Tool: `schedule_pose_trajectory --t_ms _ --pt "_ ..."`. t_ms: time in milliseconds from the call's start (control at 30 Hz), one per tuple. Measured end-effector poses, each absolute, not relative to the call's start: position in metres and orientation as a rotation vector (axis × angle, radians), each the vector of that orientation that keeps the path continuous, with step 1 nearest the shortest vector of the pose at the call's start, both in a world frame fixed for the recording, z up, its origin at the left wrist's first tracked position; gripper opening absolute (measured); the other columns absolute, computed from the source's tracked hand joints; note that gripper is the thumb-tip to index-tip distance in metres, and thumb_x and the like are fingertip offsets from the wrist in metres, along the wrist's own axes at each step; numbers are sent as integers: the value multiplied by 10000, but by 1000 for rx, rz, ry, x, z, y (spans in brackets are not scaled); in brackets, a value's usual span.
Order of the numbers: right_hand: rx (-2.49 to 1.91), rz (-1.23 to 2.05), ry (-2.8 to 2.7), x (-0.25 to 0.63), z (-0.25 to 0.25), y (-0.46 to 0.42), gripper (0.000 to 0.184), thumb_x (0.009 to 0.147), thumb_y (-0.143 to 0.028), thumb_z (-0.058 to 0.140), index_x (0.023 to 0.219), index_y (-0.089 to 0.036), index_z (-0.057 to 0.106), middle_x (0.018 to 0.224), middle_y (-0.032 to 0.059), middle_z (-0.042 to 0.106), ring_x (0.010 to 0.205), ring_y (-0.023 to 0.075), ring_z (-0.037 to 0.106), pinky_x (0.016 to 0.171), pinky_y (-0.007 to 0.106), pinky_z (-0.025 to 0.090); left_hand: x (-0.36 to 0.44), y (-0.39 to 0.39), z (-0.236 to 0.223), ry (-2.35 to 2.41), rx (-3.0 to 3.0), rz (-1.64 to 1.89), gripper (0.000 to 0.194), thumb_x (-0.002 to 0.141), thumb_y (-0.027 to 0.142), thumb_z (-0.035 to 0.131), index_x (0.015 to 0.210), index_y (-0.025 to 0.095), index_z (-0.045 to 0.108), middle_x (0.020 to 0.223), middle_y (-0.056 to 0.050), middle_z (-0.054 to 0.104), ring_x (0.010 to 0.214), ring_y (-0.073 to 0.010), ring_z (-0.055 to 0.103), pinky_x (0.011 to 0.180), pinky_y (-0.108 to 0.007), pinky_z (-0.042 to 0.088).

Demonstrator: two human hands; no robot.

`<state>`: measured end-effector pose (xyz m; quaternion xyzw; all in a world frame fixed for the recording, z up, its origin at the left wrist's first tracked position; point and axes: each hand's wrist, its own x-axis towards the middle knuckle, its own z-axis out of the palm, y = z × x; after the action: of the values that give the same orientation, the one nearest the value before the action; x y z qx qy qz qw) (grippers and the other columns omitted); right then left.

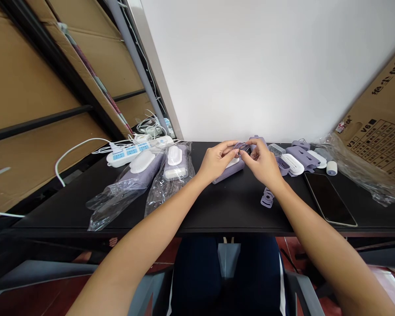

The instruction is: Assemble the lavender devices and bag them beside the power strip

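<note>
My left hand [217,160] and my right hand [263,163] meet above the middle of the black table. Between their fingertips they pinch a small purple part with thin dark loops [244,148]; its exact kind cannot be made out. Right below the hands lies a purple case with a white oval top [228,171], partly covered by my fingers. Nearer the front, beside my right wrist, a flat purple piece with cut-out slots [267,198] rests on the table.
On the left are two purple-and-white devices in clear bags [141,169] and a white power strip [133,152] with cables. White oval parts [292,164], purple shells [302,158], a small white cylinder [332,168] and a phone [329,198] lie right. A cardboard box [382,118] stands beyond.
</note>
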<state>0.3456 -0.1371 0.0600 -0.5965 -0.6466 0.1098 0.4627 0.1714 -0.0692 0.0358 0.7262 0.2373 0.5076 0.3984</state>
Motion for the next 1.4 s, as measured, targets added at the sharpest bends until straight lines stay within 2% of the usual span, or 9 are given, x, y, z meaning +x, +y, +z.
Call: schedule_pose_trajectory --t_ms 467,667,833,967,1133,1267,1400 --pt "-1431 360 -1521 347 57 -132 277 869 -483 669 998 -260 567 673 -76 523 624 149 502 617 309 344 174 -72 37 582 1743 1204 502 875 451 761 1295 180 722 1157 -101 808 983 -211 782 913 -332 622" --pt "-1408 434 -1508 348 54 -130 315 861 -508 688 997 -260 552 660 -81 519 620 147 507 608 296 349 178 -72 36 615 1702 1292 452 852 385 772 1244 162 739 1079 -87 817 980 -198 766 913 -308 595" --pt "-1419 501 -1532 347 54 -131 341 871 -542 687 1016 -264 554 665 -76 526 638 153 526 602 286 350 179 -72 41 719 1650 1308 448 809 364 783 1204 155 752 868 -37 782 794 -158 713 746 -267 565" --pt "-1400 545 -1577 350 60 -133 361 904 -602 643 1001 -255 614 746 -38 583 702 163 555 621 292 399 177 -71 44 751 1604 1299 430 784 341 792 1173 160 766 788 -10 723 717 -138 652 693 -263 530" --pt "-1294 734 -1464 355 65 -130 325 929 -541 601 850 -229 648 806 1 604 724 158 569 546 265 437 175 -69 45 719 1605 1265 448 769 329 805 1185 166 769 729 12 660 681 -128 591 686 -269 506" --pt "-1227 985 -1377 354 69 -132 262 908 -488 662 945 -229 679 888 17 660 703 137 631 482 226 454 174 -72 48 684 1636 1204 438 771 316 803 1179 161 768 724 14 643 676 -123 576 678 -263 493" --pt "-1180 1237 -1265 352 73 -137 245 883 -443 730 995 -245 640 887 2 677 624 120 675 440 207 462 172 -74 51 668 1766 1207 373 808 310 776 1156 174 776 756 3 664 690 -128 576 710 -277 505"
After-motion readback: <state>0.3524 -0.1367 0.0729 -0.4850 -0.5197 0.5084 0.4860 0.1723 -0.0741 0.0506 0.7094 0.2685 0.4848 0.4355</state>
